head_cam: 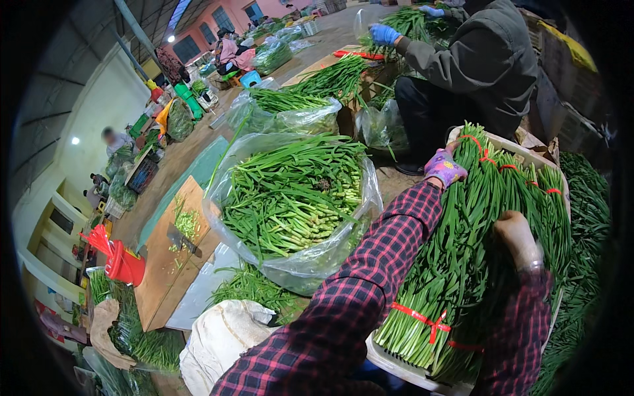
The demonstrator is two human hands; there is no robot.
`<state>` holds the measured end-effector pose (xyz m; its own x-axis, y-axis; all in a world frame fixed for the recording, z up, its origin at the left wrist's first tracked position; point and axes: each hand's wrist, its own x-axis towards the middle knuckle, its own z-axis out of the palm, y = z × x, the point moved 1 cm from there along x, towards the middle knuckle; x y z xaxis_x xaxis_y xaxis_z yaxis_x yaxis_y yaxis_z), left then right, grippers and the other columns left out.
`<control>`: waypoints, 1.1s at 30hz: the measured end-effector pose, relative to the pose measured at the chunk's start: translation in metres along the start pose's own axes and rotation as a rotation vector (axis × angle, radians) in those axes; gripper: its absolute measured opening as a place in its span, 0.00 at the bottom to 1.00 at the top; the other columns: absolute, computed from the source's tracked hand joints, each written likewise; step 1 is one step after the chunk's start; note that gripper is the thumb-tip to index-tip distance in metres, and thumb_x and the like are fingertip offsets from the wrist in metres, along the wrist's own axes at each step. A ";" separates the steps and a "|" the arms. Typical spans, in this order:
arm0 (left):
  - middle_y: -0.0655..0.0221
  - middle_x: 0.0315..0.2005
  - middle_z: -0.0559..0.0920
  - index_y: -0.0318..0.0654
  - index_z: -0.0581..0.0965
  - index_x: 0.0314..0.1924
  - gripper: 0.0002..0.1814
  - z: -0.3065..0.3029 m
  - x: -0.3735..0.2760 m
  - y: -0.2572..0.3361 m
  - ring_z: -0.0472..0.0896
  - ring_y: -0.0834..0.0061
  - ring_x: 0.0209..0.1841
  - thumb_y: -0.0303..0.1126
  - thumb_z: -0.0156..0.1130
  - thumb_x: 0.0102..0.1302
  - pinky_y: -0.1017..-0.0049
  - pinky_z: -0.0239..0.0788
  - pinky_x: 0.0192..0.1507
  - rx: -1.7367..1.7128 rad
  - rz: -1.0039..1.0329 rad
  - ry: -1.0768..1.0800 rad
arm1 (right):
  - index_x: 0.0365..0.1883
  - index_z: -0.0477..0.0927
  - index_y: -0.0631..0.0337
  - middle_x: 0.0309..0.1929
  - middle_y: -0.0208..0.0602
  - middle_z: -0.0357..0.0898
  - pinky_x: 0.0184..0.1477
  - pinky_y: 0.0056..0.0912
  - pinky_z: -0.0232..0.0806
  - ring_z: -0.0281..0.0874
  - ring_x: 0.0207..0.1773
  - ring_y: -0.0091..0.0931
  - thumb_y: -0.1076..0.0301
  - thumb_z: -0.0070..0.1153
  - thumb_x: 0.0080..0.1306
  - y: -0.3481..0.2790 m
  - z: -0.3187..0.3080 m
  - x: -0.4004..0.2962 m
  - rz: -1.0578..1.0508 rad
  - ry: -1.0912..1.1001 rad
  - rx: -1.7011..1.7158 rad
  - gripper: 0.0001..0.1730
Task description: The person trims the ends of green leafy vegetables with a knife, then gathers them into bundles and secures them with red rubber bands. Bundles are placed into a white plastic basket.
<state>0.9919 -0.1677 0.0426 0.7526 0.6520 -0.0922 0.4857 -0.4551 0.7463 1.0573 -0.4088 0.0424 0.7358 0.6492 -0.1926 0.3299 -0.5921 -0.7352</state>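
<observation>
A pale crate (pixel 375 357) before me is packed with long green chives (pixel 460 218), apparently garlic chives. Red ties (pixel 421 317) band the bundles near their pale stem ends. My left hand (pixel 446 166), in a purple flowered glove, lies against the bundles along the crate's far left side. Its fingertips are partly hidden, so its grip is unclear. Lower and to the right, my bare right hand (pixel 516 235) rests bent on the leaves in the middle of the crate. Its fingers are turned under, and whether they hold any leaves does not show.
Left of the crate stands a clear plastic bag (pixel 292 267) of loose chives. A knife (pixel 182 240) lies on a wooden board (pixel 163 277) beside a red container (pixel 125 265) of red ties. A co-worker (pixel 470 64) in blue gloves sits beyond the crate. More chives (pixel 587 213) lie at right.
</observation>
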 end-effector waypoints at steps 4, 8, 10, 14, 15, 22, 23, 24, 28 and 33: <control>0.53 0.50 0.78 0.51 0.65 0.66 0.49 0.002 0.004 -0.008 0.78 0.59 0.52 0.37 0.72 0.37 0.67 0.70 0.54 0.042 0.072 0.076 | 0.23 0.70 0.63 0.24 0.32 0.72 0.30 0.21 0.64 0.68 0.26 0.17 0.77 0.53 0.63 -0.010 -0.041 -0.185 -0.036 -0.057 0.549 0.09; 0.56 0.44 0.82 0.41 0.66 0.65 0.47 0.001 0.026 -0.040 0.82 0.66 0.44 0.34 0.71 0.39 0.71 0.72 0.50 -0.046 0.177 0.107 | 0.34 0.76 0.63 0.34 0.43 0.77 0.41 0.34 0.68 0.76 0.37 0.33 0.74 0.55 0.58 0.031 -0.077 -0.344 0.367 -0.251 0.453 0.06; 0.54 0.51 0.79 0.48 0.65 0.66 0.51 0.000 0.045 -0.048 0.79 0.62 0.52 0.38 0.73 0.35 0.69 0.70 0.54 -0.210 0.125 -0.029 | 0.43 0.78 0.60 0.38 0.45 0.81 0.45 0.39 0.70 0.78 0.41 0.35 0.69 0.54 0.62 0.055 -0.080 -0.397 0.430 -0.312 0.086 0.11; 0.55 0.55 0.76 0.50 0.64 0.67 0.50 0.028 0.026 0.009 0.78 0.62 0.54 0.37 0.71 0.38 0.68 0.70 0.55 0.104 0.044 0.002 | 0.41 0.79 0.62 0.35 0.43 0.81 0.43 0.34 0.70 0.79 0.37 0.32 0.71 0.55 0.63 0.074 -0.063 -0.448 0.481 -0.016 -0.105 0.09; 0.55 0.56 0.75 0.50 0.63 0.68 0.50 0.050 0.018 0.021 0.77 0.61 0.55 0.37 0.71 0.39 0.68 0.70 0.55 0.142 0.063 0.028 | 0.40 0.80 0.63 0.35 0.44 0.81 0.43 0.33 0.69 0.79 0.37 0.32 0.71 0.56 0.63 0.074 -0.060 -0.458 0.532 0.050 -0.087 0.08; 0.54 0.50 0.79 0.44 0.62 0.67 0.49 0.047 0.006 0.004 0.78 0.61 0.52 0.34 0.69 0.40 0.71 0.68 0.55 -0.078 0.045 0.098 | 0.29 0.76 0.66 0.33 0.42 0.77 0.39 0.32 0.70 0.78 0.36 0.32 0.81 0.56 0.56 0.053 -0.050 -0.364 -0.031 0.360 -0.143 0.04; 0.55 0.49 0.79 0.44 0.62 0.68 0.49 0.047 0.001 0.006 0.79 0.61 0.51 0.34 0.68 0.41 0.71 0.69 0.55 0.016 0.059 0.157 | 0.29 0.75 0.64 0.33 0.42 0.78 0.39 0.34 0.71 0.79 0.36 0.33 0.80 0.56 0.58 0.056 -0.054 -0.350 -0.096 0.456 -0.244 0.03; 0.55 0.49 0.79 0.45 0.62 0.68 0.49 0.057 0.007 0.005 0.79 0.62 0.50 0.34 0.67 0.41 0.71 0.69 0.54 0.047 0.021 0.142 | 0.32 0.77 0.63 0.36 0.43 0.78 0.41 0.36 0.71 0.79 0.38 0.36 0.80 0.57 0.56 0.053 -0.060 -0.337 -0.038 0.498 -0.250 0.05; 0.56 0.44 0.82 0.41 0.60 0.68 0.48 0.050 0.015 -0.010 0.81 0.64 0.44 0.31 0.64 0.42 0.72 0.72 0.45 -0.040 0.014 0.091 | 0.35 0.79 0.61 0.40 0.42 0.79 0.44 0.37 0.71 0.78 0.42 0.39 0.77 0.58 0.56 0.043 -0.076 -0.295 -0.032 0.408 -0.267 0.08; 0.51 0.44 0.81 0.34 0.63 0.64 0.42 0.052 0.017 -0.014 0.80 0.61 0.46 0.32 0.62 0.46 0.70 0.70 0.48 0.019 -0.005 0.131 | 0.36 0.80 0.60 0.38 0.41 0.79 0.43 0.37 0.71 0.78 0.41 0.40 0.72 0.57 0.60 -0.011 -0.074 -0.195 -0.429 0.295 -0.249 0.05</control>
<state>1.0211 -0.1815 -0.0035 0.6858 0.7277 -0.0080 0.4987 -0.4619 0.7334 0.9536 -0.5643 0.1356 0.6279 0.7162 0.3046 0.7379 -0.4233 -0.5257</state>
